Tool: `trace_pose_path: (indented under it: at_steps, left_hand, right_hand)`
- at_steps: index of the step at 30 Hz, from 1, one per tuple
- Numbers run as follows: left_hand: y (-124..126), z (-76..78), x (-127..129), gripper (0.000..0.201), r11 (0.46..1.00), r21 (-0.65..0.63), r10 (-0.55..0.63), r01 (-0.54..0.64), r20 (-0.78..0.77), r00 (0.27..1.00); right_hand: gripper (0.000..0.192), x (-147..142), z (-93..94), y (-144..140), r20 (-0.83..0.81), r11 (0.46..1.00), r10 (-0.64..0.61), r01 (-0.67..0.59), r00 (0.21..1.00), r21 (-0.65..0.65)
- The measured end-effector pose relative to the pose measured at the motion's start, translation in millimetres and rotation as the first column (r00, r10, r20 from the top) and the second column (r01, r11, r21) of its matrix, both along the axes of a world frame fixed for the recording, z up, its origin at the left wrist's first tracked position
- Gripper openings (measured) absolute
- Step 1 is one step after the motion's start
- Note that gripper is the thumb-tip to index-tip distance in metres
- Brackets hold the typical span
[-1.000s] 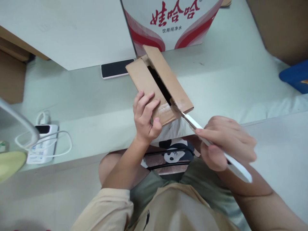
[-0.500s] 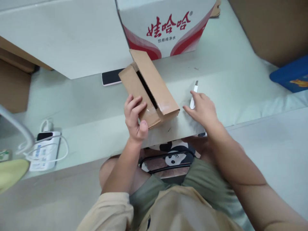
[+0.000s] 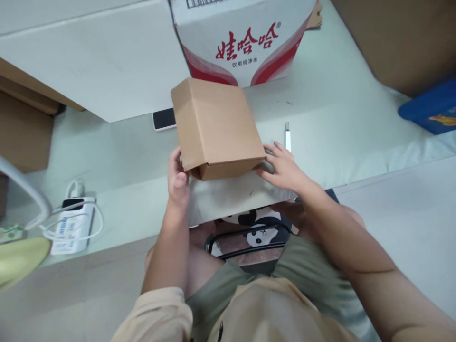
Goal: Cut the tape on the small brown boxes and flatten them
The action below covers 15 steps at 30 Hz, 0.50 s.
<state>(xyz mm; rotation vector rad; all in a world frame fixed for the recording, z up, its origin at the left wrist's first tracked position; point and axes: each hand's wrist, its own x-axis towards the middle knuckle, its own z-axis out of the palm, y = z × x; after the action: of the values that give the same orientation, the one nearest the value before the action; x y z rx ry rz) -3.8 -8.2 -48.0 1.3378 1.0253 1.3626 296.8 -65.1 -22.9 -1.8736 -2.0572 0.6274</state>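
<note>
A small brown cardboard box (image 3: 228, 123) is tilted above the front of the table, a plain face turned up. My left hand (image 3: 178, 183) grips its left side, the fingers partly hidden behind the cardboard and the thumb in front. At the lower right corner is my right hand (image 3: 281, 166), its fingers spread; the fingertips reach the box edge and it grips nothing. Just beyond that hand lies a white utility knife (image 3: 288, 137) on the tabletop, its lower end hidden by the fingers.
A large white and red carton (image 3: 245, 47) stands behind the box, beside a white panel (image 3: 99, 61). A dark phone-like slab (image 3: 164, 119) lies at the panel's foot. Left are a white power strip (image 3: 71, 232) with cables and a pale green lamp part (image 3: 23, 261). A blue container (image 3: 427, 111) stands right.
The box has been turned over, so its slotted flap side no longer shows. My right hand has left the utility knife and moved left to the box; my left hand has shifted left.
</note>
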Motion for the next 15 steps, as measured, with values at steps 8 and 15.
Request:
trace_pose_path:
  at_steps: [8,15]
  left_hand:
    - [5.6,-5.5,7.2,0.069,0.999,-0.026,-0.031,0.029,-0.091,0.995]
    - [3.2,0.1,4.6,0.079,0.988,-0.113,-0.103,0.101,-0.019,0.994]
  right_hand:
    - [0.068,-4.5,5.6,2.4,-0.392,0.969,0.057,0.043,0.918,0.242]
    - [0.044,-10.7,1.0,2.1,-0.581,0.968,-0.155,0.241,0.799,0.072]
